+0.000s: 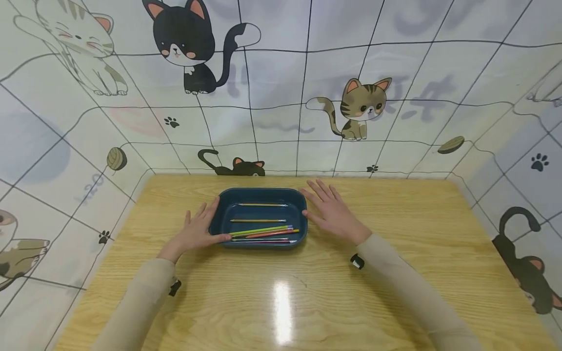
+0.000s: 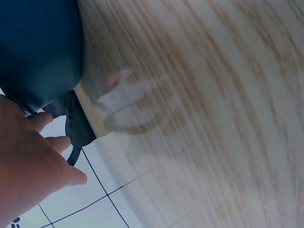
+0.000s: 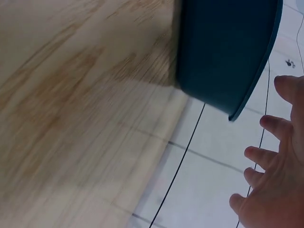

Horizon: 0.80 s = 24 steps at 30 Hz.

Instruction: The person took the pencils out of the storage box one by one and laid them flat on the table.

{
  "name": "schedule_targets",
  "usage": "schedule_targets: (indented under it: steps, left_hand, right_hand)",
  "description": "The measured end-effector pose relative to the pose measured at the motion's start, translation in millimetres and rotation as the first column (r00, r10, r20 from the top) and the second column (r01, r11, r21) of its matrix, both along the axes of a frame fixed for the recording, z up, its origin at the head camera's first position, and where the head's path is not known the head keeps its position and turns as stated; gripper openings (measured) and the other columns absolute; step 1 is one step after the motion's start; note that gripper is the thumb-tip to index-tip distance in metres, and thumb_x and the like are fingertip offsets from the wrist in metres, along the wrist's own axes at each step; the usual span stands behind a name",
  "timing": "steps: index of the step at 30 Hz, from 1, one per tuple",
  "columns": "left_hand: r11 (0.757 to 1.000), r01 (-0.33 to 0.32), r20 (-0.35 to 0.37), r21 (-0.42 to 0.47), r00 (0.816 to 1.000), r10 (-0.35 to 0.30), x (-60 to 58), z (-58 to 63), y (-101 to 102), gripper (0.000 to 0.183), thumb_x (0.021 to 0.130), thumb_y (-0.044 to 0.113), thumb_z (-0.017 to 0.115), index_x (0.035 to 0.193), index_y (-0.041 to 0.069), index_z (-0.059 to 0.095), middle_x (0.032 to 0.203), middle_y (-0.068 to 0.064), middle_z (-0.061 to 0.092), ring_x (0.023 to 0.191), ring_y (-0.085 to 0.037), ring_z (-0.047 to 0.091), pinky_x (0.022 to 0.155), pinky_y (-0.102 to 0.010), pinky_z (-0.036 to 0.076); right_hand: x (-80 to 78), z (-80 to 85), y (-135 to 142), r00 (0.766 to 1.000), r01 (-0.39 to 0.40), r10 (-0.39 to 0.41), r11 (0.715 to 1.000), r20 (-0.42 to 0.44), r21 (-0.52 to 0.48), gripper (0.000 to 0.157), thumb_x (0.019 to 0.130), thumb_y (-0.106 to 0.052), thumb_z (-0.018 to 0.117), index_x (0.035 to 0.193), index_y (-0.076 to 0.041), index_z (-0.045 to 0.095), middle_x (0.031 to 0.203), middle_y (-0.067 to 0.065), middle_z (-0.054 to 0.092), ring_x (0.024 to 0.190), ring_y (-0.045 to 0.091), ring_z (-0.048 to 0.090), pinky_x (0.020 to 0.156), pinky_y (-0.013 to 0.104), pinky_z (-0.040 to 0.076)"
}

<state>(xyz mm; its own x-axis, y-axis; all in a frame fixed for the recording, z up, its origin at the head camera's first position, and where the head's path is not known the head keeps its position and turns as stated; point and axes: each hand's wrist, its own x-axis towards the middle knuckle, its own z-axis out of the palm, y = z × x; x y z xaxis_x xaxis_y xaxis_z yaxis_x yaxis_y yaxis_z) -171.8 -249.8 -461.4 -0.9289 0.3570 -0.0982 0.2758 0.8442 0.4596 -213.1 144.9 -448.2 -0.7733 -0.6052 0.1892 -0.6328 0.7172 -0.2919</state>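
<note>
A dark blue rectangular tray (image 1: 263, 191) stands near the far side of the table. Several pencils lie in it: a yellow pencil (image 1: 258, 221) across the middle, another near the far wall, and a cluster with a green pencil (image 1: 259, 231) along the near wall. My left hand (image 1: 197, 231) is at the tray's left end, fingers extended along its side and the thumb at the near left corner. At the right end my right hand (image 1: 335, 214) is spread, fingers straight; in the right wrist view a gap shows between it and the tray (image 3: 223, 52).
The wooden table (image 1: 373, 292) extends toward me and to both sides. Behind it and at the sides hangs a white gridded cloth (image 1: 281, 122) printed with cats. Small black devices (image 1: 357, 262) sit at both wrists.
</note>
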Motion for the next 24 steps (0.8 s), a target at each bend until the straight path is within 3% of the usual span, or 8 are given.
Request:
schedule_targets:
  steps: [9,17,24]
  left_hand:
    - [0.997,-0.010,0.041,0.077,0.999,0.007,-0.5,1.0,0.9,0.117,0.079,0.055,0.073,0.155,0.007,0.000,0.158,-0.021,0.013,0.142,-0.046,0.008,0.104,-0.069,-0.004]
    - [0.989,-0.013,0.065,0.144,0.998,0.004,-1.1,-3.9,1.7,0.117,0.078,0.052,0.075,0.155,0.009,-0.002,0.158,-0.022,0.011,0.141,-0.045,0.014,0.105,-0.068,0.001]
    - [0.962,-0.069,0.209,0.263,0.978,0.013,1.8,-4.1,-1.2,0.119,0.080,0.047,0.077,0.154,0.023,-0.012,0.147,-0.034,0.028,0.127,-0.048,0.039,0.103,-0.060,0.030]
  right_hand:
    - [-10.1,2.2,-34.6,0.984,-0.175,0.175,0.985,0.034,-0.011,0.054,0.101,-0.033,0.051,0.148,-0.011,0.039,0.150,0.018,0.034,0.139,0.032,0.029,0.110,0.047,0.026]
    - [-12.1,0.9,-58.7,0.941,-0.286,0.303,0.950,0.149,-0.125,0.045,0.099,-0.024,0.057,0.139,-0.007,0.048,0.135,0.011,0.051,0.122,0.024,0.050,0.099,0.040,0.042]
    - [-17.9,-1.0,-73.8,0.916,-0.277,0.312,0.946,0.252,-0.168,0.045,0.096,-0.014,0.061,0.139,-0.006,0.048,0.119,0.014,0.059,0.105,0.019,0.058,0.090,0.035,0.047]
